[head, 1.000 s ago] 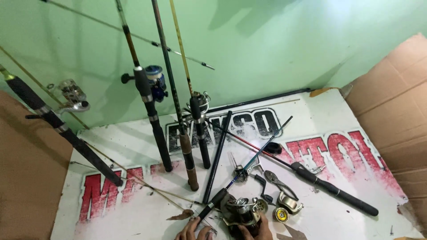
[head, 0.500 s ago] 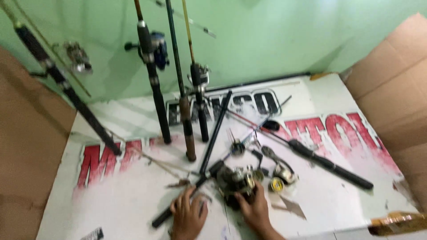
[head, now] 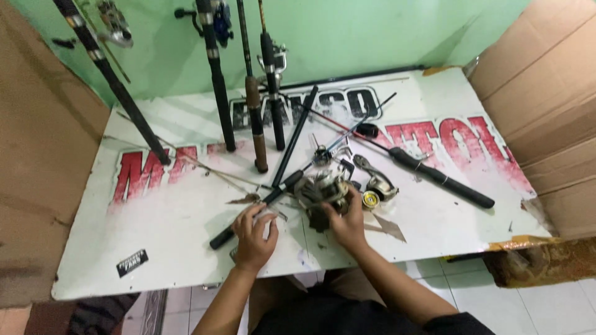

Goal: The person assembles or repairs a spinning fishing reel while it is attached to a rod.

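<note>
From the head camera, looking down: the right hand (head: 347,223) is curled around a dark fishing reel (head: 323,197) near the front of the white worktop (head: 155,242). The reel sits right at that hand, so the right hand is nearer. The left hand (head: 254,236) is bent over something small and pale; I cannot tell what. It lies beside a black rod (head: 273,186), which runs slanting away toward the green wall (head: 372,37).

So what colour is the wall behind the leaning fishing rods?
Light green wall, plain, seen in the head view.
</note>
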